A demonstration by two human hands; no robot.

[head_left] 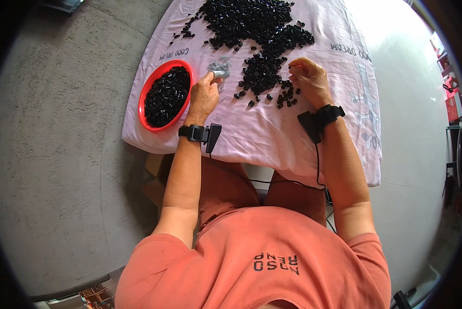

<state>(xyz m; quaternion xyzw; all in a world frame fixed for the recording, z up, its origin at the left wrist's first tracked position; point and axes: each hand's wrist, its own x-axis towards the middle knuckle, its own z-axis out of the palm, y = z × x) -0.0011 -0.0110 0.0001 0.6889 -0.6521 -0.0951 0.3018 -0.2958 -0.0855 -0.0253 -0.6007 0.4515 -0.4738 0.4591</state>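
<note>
My left hand (204, 96) is closed in a pinch on a small silvery piece (219, 74), too small to tell its kind. Just beyond its fingertips lies a little heap of thin, shiny metal-looking bits (219, 65). My right hand (312, 81) hovers at the right side of the black pieces, its fingers curled together; what they hold, if anything, I cannot make out. Between the hands, a loose pile of small black plastic-looking parts (262, 72) trails toward me. A red oval basin (191, 77) filled with similar black parts stands left of my left hand.
A larger heap of black parts (246, 20) covers the far middle of the table, which wears a pale pink printed cloth (256, 136). Black devices are strapped to both wrists, with a cable (317, 165) hanging from the right one. Grey floor (66, 129) lies to the left.
</note>
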